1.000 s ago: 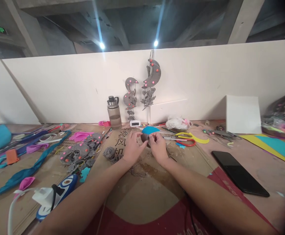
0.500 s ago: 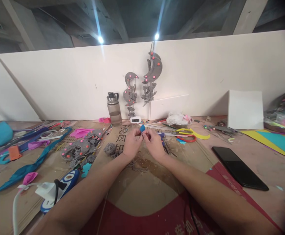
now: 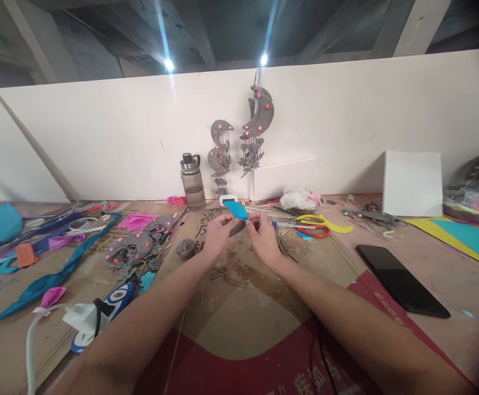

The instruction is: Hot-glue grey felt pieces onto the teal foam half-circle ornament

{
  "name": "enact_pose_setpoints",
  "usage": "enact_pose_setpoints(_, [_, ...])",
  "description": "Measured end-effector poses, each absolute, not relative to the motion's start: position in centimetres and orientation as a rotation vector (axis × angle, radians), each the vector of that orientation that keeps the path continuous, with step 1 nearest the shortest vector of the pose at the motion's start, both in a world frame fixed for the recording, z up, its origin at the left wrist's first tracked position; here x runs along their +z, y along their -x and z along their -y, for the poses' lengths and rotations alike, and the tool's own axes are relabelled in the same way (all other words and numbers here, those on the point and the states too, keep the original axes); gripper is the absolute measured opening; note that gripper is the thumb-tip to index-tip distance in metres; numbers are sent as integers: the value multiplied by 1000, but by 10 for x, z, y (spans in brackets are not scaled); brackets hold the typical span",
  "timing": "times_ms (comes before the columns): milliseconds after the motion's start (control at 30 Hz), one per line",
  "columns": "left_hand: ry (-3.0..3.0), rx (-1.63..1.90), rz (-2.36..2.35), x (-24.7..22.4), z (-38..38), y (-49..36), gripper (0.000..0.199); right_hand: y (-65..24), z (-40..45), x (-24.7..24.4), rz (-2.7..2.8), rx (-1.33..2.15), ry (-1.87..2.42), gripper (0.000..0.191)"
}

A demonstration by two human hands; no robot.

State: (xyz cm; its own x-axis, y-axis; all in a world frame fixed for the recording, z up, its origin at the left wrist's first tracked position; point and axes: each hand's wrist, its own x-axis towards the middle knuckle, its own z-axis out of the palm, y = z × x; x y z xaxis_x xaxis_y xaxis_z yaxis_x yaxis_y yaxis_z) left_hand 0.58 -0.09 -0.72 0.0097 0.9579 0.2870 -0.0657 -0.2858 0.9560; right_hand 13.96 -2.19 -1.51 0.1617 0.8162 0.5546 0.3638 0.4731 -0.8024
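A curved, pointed blue felt-like piece (image 3: 237,210) is held up between my hands above the cardboard (image 3: 255,340). Its lower edge meets a dark grey piece (image 3: 237,227), partly hidden by my fingers. My left hand (image 3: 219,235) pinches the left side, thumb and fingers closed. On the right side, my right hand (image 3: 264,237) pinches the other end. A ball of grey yarn (image 3: 185,248) lies left of my left hand, and loose grey yarn (image 3: 229,276) is spread below. Scissors (image 3: 315,230) with a red handle lie right of my right hand.
A water bottle (image 3: 192,184) and small white clock (image 3: 224,198) stand by the white panel (image 3: 132,137), where grey moon-shaped hangings (image 3: 259,118) hang. A phone (image 3: 401,280) lies at right. At left are a power strip (image 3: 118,299) and a grey ornament with pink dots (image 3: 136,247).
The blue piece has unfolded or turned, so its broad face and pointed tip show, along with the grey piece below it. My hands have moved slightly apart.
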Motion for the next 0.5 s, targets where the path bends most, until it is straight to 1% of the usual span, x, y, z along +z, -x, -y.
enact_pose_setpoints(133, [-1324,1443,-967,-8,1,-7,20,-142,19,-16,1415,487,1124,20])
enact_pose_setpoints(333, [-1255,1409,-918,-5,3,-9,19,-144,21,-11,1483,477,1160,21])
enact_pose_setpoints(500, [-1381,1379,-990,5,4,-4,14,-144,23,-9,1477,432,1168,19])
